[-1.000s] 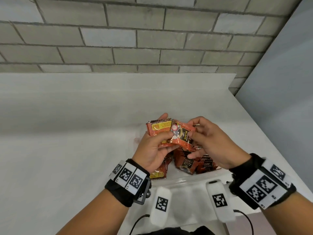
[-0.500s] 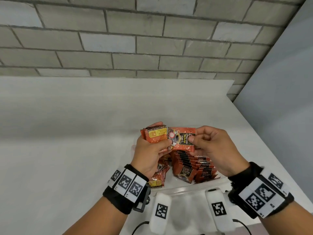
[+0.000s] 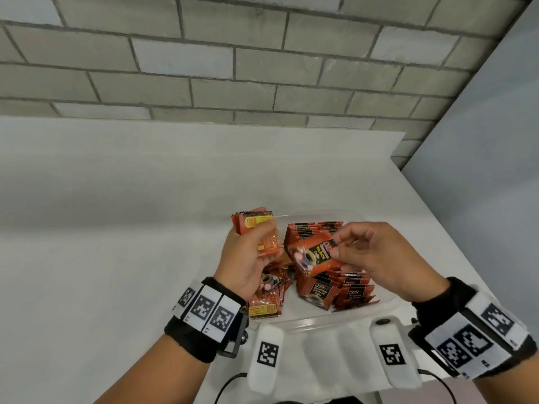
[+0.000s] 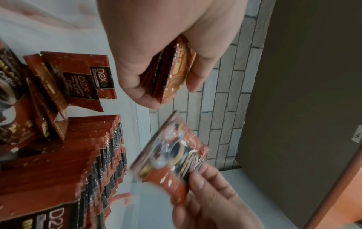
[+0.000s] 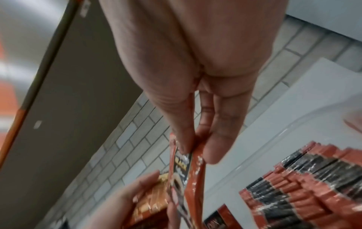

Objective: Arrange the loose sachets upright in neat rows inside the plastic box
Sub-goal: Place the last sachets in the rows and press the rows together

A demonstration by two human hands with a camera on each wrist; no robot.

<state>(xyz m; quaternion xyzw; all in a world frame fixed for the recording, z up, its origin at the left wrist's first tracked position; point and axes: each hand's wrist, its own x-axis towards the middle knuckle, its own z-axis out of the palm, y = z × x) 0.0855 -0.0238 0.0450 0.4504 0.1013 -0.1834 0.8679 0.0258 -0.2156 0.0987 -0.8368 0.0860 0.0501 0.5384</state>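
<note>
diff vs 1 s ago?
The right hand pulled one sachet off the left hand's stack and carried it right and down, over the rows in the box; both hands sit lower in view. A second ago both hands touched the sachet at the stack. Unchanged: the left hand grips the stack; the rows in the box.

A bare test or lab corner is suggested: a white table (image 3: 116,228) is set against a grey block wall (image 3: 233,68) (a grey partition (image 3: 495,170) at its right edge).
</note>
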